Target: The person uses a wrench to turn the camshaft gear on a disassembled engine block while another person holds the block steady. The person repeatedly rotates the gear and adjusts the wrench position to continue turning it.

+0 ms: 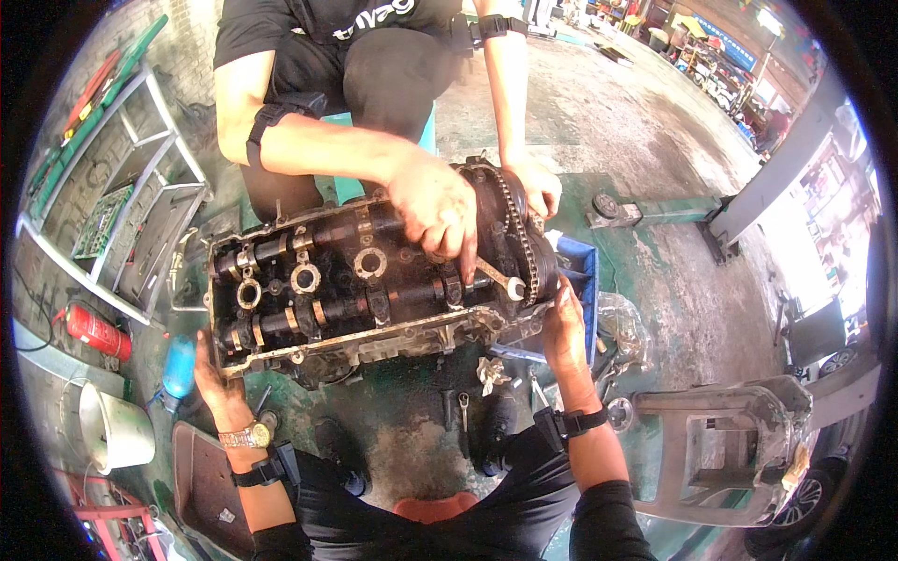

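A greasy engine cylinder head (337, 309), with camshafts exposed and a timing chain (513, 217) at its right end, lies across in front of me. My left hand (217, 381) grips its left end, the fingers partly hidden beneath the edge. At the opposite end my right hand (567, 335) holds the lower right corner, fingers upright against the side. A co-worker sits facing me. One co-worker's hand (435, 201) holds an open-end wrench (505, 280) over the camshaft area by the chain. The co-worker's other hand (537, 190) rests at the far right end.
A blue crate (587, 313) sits under the right end. Wrenches (464, 409) and a crumpled rag (491, 374) lie on the floor between my feet. On the left are a fire extinguisher (96, 332), a white bucket (120, 425) and a metal rack (168, 122). Large metal parts (664, 439) lie right.
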`<state>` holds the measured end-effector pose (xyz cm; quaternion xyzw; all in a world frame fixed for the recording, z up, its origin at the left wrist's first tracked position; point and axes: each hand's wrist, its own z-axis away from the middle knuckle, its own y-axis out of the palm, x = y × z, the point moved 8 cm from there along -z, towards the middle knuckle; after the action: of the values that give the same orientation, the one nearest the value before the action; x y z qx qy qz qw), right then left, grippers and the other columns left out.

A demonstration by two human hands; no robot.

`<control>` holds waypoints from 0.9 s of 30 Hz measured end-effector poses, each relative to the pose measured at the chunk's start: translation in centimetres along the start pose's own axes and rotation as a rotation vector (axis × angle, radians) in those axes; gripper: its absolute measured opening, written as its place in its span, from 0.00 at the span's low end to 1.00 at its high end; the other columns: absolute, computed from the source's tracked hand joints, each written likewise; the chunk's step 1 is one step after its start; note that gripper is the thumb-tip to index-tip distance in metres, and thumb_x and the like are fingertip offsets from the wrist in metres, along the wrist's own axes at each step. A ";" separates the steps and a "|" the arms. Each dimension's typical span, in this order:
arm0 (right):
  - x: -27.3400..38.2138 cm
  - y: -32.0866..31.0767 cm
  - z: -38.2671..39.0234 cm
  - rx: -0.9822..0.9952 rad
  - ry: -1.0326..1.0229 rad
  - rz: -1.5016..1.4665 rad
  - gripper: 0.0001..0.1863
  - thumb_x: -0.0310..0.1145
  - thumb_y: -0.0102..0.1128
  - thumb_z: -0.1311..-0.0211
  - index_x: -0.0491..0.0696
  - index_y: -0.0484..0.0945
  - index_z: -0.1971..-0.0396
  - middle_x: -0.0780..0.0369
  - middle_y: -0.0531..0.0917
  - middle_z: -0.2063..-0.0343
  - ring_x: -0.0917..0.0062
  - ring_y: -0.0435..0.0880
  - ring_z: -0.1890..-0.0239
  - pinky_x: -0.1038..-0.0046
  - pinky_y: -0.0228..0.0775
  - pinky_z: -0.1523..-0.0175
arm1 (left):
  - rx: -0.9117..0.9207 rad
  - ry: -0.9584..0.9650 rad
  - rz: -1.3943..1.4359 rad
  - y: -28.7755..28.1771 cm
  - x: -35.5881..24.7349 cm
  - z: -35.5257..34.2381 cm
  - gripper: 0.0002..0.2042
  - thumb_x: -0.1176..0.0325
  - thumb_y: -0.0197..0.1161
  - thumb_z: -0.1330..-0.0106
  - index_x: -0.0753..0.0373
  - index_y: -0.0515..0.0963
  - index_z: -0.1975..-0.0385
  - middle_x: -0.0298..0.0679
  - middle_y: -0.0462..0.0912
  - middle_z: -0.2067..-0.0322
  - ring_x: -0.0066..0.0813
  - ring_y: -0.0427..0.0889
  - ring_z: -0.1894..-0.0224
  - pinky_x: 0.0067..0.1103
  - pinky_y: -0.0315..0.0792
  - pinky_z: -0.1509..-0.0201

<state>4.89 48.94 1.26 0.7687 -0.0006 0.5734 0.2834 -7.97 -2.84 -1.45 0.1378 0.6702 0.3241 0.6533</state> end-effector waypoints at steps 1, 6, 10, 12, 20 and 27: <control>0.0 0.1 0.0 0.001 -0.001 -0.005 0.34 0.48 0.49 0.36 0.37 0.58 0.40 0.57 0.67 0.42 0.71 0.62 0.39 0.70 0.48 0.34 | 0.013 -0.001 -0.002 0.1 0.0 0.0 0.17 0.61 0.51 0.33 0.68 0.72 0.52 0.41 0.79 0.56 0.31 0.79 0.57 0.26 0.72 0.51; 0.2 0.3 -0.1 0.004 -0.009 -0.014 0.32 0.48 0.50 0.36 0.38 0.60 0.41 0.58 0.68 0.44 0.72 0.63 0.40 0.71 0.49 0.35 | 0.059 -0.028 0.000 0.5 0.1 0.0 0.17 0.61 0.51 0.33 0.67 0.72 0.52 0.40 0.79 0.56 0.31 0.79 0.57 0.26 0.71 0.51; 0.1 0.2 0.0 -0.009 0.004 -0.022 0.32 0.47 0.50 0.36 0.38 0.60 0.41 0.58 0.68 0.43 0.73 0.63 0.40 0.71 0.48 0.34 | 0.051 -0.021 -0.005 0.3 0.2 -0.2 0.17 0.60 0.52 0.33 0.67 0.72 0.53 0.40 0.79 0.57 0.30 0.79 0.58 0.26 0.71 0.51; 0.1 0.0 -0.1 -0.012 0.006 -0.020 0.32 0.47 0.50 0.36 0.38 0.59 0.41 0.58 0.68 0.43 0.73 0.63 0.40 0.71 0.47 0.34 | 0.045 -0.019 -0.004 0.1 0.2 -0.3 0.17 0.60 0.52 0.33 0.66 0.73 0.54 0.40 0.79 0.58 0.30 0.79 0.58 0.26 0.71 0.51; -0.1 -0.2 0.0 -0.034 -0.002 -0.004 0.34 0.47 0.50 0.36 0.37 0.58 0.40 0.57 0.66 0.42 0.72 0.62 0.39 0.71 0.46 0.33 | 0.061 -0.015 -0.002 0.3 0.2 -0.3 0.17 0.60 0.53 0.34 0.66 0.73 0.54 0.40 0.79 0.58 0.30 0.79 0.59 0.26 0.72 0.52; 0.0 -0.2 0.1 -0.052 0.023 0.022 0.35 0.50 0.49 0.36 0.36 0.58 0.40 0.57 0.66 0.42 0.72 0.61 0.39 0.70 0.46 0.34 | 0.033 -0.016 0.000 0.4 0.1 -0.1 0.18 0.60 0.53 0.34 0.68 0.72 0.52 0.41 0.79 0.57 0.31 0.79 0.58 0.27 0.72 0.51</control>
<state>5.07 49.06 1.12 0.7542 -0.0206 0.5853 0.2969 -8.18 -2.55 -1.32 0.1511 0.6703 0.3117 0.6563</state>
